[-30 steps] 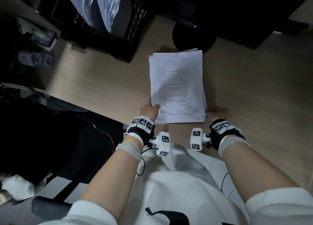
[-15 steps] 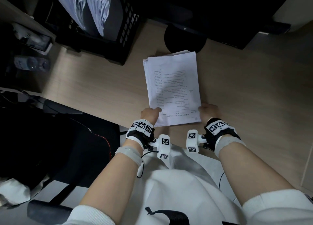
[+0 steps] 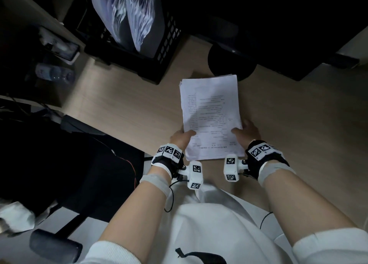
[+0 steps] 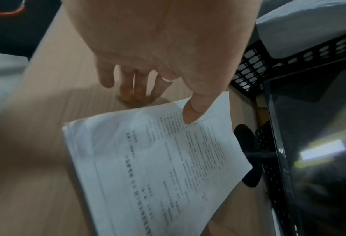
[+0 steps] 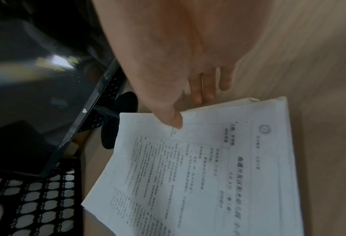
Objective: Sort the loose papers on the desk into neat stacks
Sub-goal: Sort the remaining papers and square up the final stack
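Thin white printed sheets, a squared paper stack (image 3: 211,114), pinched at both near corners: left hand (image 3: 180,138) with thumb (image 4: 194,111) on top and fingers (image 4: 135,86) underneath, right hand (image 3: 246,133) likewise, thumb flat on the print. Beneath both grips, a pale wood-grain bench (image 3: 129,108), matte and dimly lit. Beyond the left grip, a black perforated crate (image 3: 167,45) holding fanned papers. Ahead of the grips, a round monitor base (image 3: 231,64) just past the stack's far edge.

Dim room. Light wood-grain desk (image 3: 123,104); black perforated file crate (image 3: 159,51) at rear left; dark monitor (image 4: 313,159) on round base (image 3: 232,64).
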The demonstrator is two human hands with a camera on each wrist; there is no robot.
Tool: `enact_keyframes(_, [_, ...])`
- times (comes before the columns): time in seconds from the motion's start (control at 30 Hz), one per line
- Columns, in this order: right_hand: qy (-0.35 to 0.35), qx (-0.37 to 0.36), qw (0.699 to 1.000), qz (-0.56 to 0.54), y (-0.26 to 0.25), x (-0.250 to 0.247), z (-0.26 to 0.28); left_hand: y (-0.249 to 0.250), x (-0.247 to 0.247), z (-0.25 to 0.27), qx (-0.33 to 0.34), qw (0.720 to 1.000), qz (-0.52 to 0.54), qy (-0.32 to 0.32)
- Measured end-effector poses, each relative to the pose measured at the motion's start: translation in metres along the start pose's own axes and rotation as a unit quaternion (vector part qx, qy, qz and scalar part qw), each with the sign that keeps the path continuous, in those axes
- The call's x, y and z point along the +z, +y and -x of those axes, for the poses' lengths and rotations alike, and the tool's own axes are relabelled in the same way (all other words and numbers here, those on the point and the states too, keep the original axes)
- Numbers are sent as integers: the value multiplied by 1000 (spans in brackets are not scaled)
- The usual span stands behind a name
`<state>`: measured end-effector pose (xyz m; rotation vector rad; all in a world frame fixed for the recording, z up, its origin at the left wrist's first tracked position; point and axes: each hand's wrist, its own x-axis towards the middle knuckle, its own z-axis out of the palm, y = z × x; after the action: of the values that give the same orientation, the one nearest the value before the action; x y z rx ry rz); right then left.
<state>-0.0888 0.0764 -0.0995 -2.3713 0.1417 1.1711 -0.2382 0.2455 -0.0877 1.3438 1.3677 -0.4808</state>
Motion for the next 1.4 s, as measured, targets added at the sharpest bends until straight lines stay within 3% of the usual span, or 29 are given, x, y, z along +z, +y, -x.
enact_keyframes(0.1, [47,33,998,0,-18,-3,-8,10,-14,-8,-2,999,31,23])
enact_keyframes(0.2, [15,41,999,-20,-32,2,-22,31,-21,-16,-2,997,77,-19])
enact_keyframes(0.33, [-8,78,995,-53,-45,10,-39,50,-23,-24,-14,997,64,-40])
enact_keyframes(0.47, [1,114,993,-43,-59,22,-35,21,-14,-76,-38,998,39,-29])
enact_keyframes(0.7, [-31,27,988,-148,-60,16,-14,43,-27,-51,-34,992,116,-32])
enact_keyframes(0.83, [-19,-16,980,-198,-69,1,6,61,-30,-23,40,991,119,-43])
enact_keyframes(0.93, [36,-72,964,-253,-89,-20,23,83,-38,4,96,986,135,9])
enact_keyframes(1.07, [77,-143,940,-300,-108,-50,34,113,-47,48,199,947,238,84])
enact_keyframes(1.17, [77,-130,954,-258,-103,-51,35,111,-50,61,262,930,240,92])
enact_keyframes(1.33, [64,-147,957,-240,-73,-32,54,67,-45,45,207,969,119,59])
enact_keyframes(1.4, [75,-135,957,-247,-69,-29,55,63,-42,38,203,971,113,62])
